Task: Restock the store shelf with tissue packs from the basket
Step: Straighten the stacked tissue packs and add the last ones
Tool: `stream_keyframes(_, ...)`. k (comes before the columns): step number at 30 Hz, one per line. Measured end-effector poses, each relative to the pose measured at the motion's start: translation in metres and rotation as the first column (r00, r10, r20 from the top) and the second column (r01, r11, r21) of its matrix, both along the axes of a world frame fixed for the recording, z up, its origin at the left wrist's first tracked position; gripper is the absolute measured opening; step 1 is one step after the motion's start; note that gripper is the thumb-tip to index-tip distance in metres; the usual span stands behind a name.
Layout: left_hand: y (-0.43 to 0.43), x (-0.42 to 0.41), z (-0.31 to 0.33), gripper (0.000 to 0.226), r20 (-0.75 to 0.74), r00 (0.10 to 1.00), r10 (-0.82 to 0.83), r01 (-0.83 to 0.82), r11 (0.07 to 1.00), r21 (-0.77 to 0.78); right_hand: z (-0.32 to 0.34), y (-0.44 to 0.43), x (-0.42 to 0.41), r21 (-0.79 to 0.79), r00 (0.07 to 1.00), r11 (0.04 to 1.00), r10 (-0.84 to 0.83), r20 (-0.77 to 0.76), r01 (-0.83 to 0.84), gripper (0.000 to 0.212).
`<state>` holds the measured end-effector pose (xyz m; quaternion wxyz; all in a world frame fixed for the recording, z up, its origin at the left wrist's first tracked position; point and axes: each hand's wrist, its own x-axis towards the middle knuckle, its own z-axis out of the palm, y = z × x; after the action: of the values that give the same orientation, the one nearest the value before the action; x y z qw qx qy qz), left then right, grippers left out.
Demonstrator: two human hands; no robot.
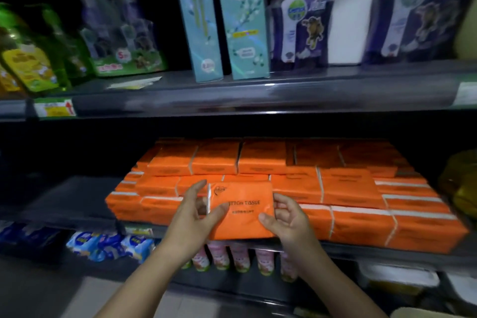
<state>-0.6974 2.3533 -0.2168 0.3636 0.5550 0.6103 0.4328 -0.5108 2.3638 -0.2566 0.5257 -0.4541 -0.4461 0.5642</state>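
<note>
Dim store shelves fill the view, and the middle shelf (72, 199) carries rows of orange packs (343, 188). One tissue pack (242, 212) sits between the fingers of both hands, at the shelf's front edge. The left hand (196, 214) pinches its left end, thumb on the printed face. The right hand (286, 219) grips its right end with curled fingers. The stacked rows lie just behind the fingers.

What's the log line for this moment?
phase: shelving | left hand: grips orange tissue pack, left end | right hand: grips right end | pack: at shelf front, over stacked tissue packs
</note>
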Motion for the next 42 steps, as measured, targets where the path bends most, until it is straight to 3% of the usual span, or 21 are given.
stream_keyframes(4, 0.026, 0.010, 0.011, 0.069, -0.212, 0.977, -0.028, 0.041, 0.998, 0.055, 0.014, 0.024, 0.038, -0.020, 0.988, 0.988, -0.151, 0.031, 0.152, 0.043)
stream_keyframes(7, 0.046, 0.000, 0.008, 0.058, -0.353, 0.933, 0.072, -0.016, 0.987, 0.160, 0.029, 0.044, 0.071, -0.041, 0.955, 0.954, -0.295, 0.020, 0.296, 0.038)
stream_keyframes(12, 0.071, -0.031, 0.002, 0.056, -0.404, 0.887, 0.222, -0.161, 0.971, 0.179, 0.048, 0.072, 0.113, -0.073, 0.912, 0.913, -0.390, 0.127, 0.401, 0.031)
stream_keyframes(19, 0.097, -0.084, -0.004, 0.057, -0.472, 0.820, 0.325, -0.271, 0.946, 0.180, 0.050, 0.106, 0.120, -0.200, 0.894, 0.887, -0.359, 0.268, 0.416, 0.033)
stream_keyframes(23, 0.107, -0.104, -0.003, 0.056, -0.506, 0.781, 0.366, -0.296, 0.931, 0.215, 0.049, 0.114, 0.115, -0.180, 0.854, 0.869, -0.380, 0.355, 0.462, 0.028)
stream_keyframes(27, 0.120, -0.118, -0.008, 0.056, -0.533, 0.752, 0.387, -0.304, 0.922, 0.240, 0.045, 0.115, 0.113, -0.018, 0.684, 0.848, -0.415, 0.600, 0.530, 0.037)
stream_keyframes(33, 0.148, -0.136, -0.026, 0.055, -0.593, 0.690, 0.415, -0.366, 0.907, 0.210, 0.043, 0.112, 0.113, 0.129, 0.467, 0.919, -0.305, 0.830, 0.372, 0.066)
stream_keyframes(38, 0.160, -0.141, -0.028, 0.060, -0.555, 0.700, 0.450, -0.488, 0.868, 0.088, 0.040, 0.118, 0.104, 0.083, 0.423, 0.910, -0.268, 0.866, 0.407, 0.061)
stream_keyframes(42, 0.163, -0.144, -0.029, 0.063, -0.473, 0.758, 0.449, -0.507, 0.862, 0.006, 0.037, 0.120, 0.101, 0.043, 0.429, 0.891, -0.260, 0.865, 0.453, 0.061)
